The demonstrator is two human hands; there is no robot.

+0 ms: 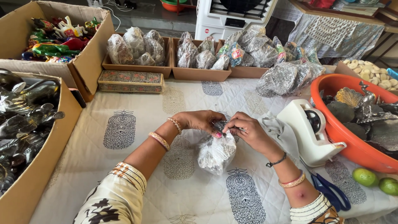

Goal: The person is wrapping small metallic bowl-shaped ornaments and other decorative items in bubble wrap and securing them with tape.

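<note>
Two hands meet over the quilted printed tabletop [124, 166]: left hand [199, 121] and right hand [247, 132] have fingers pinched on the neck of a clear plastic-wrapped silvery bundle [215, 153]. Beyond sits a white tape dispenser [309, 132], then an orange plastic tub [352, 149].

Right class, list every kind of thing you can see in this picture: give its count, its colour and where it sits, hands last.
Clear plastic-wrapped silver figure: one, centre, held.
White tape dispenser: one, right.
Blue-handled scissors: one, lower right.
Orange plastic basin: one, right, metal figures inside.
Green limes: two, lower right.
Shallow brown trays: three, back, wrapped bundles inside.
Cardboard boxes: two, left.
Long painted box: one, back left.
Left hand: on bag top.
Right hand: on bag top.
</note>
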